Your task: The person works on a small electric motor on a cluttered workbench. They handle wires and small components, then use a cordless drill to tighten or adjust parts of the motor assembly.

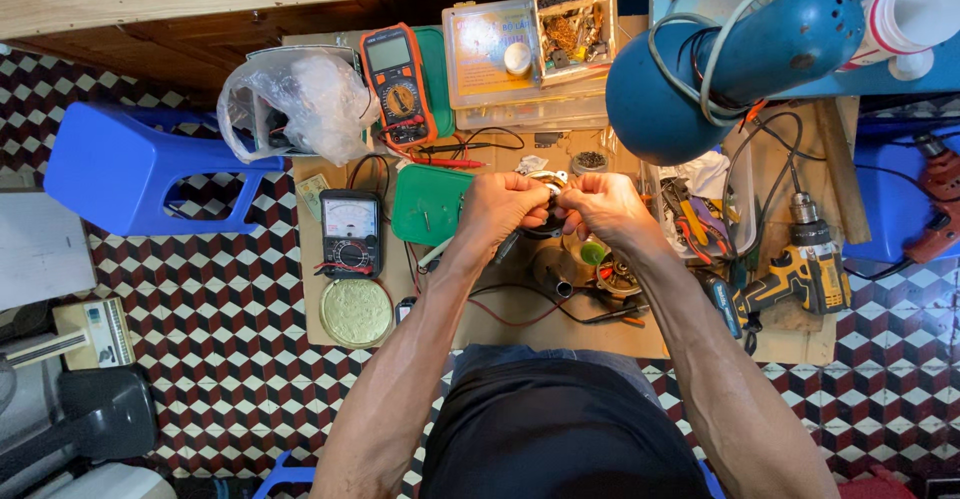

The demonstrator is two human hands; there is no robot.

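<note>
My left hand (503,209) and my right hand (604,207) meet over the low wooden board (560,334), both gripping a small round metal part (549,181) held between the fingertips. Most of that part is hidden by my fingers. Just left of my left hand lies a green plastic lid (427,204). Below my hands sit a small metal cylinder (555,271), a green-capped piece (592,253) and red and black probe leads (520,311).
An orange digital multimeter (399,84) and an analog meter (350,231) lie on the left, with a round tin lid (357,311) below. A yellow cordless drill (800,264) lies right, a blue desk lamp (720,59) above, a blue stool (130,169) far left, a plastic bag (295,104).
</note>
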